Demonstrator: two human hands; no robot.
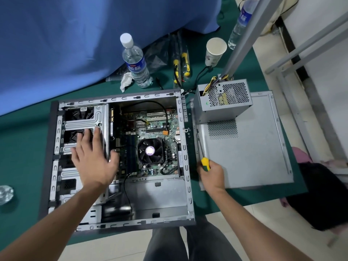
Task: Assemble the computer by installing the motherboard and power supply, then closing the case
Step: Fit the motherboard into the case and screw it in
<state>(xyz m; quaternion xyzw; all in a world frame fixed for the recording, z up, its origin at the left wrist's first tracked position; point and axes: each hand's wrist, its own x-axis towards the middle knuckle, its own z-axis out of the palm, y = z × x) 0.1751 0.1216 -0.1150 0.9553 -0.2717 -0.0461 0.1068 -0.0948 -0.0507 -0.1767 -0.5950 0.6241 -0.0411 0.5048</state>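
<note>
The left hand (pixel 92 153) covers part of the drive cage (pixel 82 117), so the metal under the palm is not seen. The right hand (pixel 211 173) hides most of the screwdriver (pixel 204 159) handle. A grey pole (pixel 243 36) crosses the far bottle (pixel 240 21), and the picture's top edge cuts off its cap. A shiny round thing (pixel 5 194) at the left edge is cut off and blurred; what it is I cannot tell. The bottle labels are too blurred to read. The power supply (pixel 224 102) hides one corner of the side panel (pixel 248 147).
</note>
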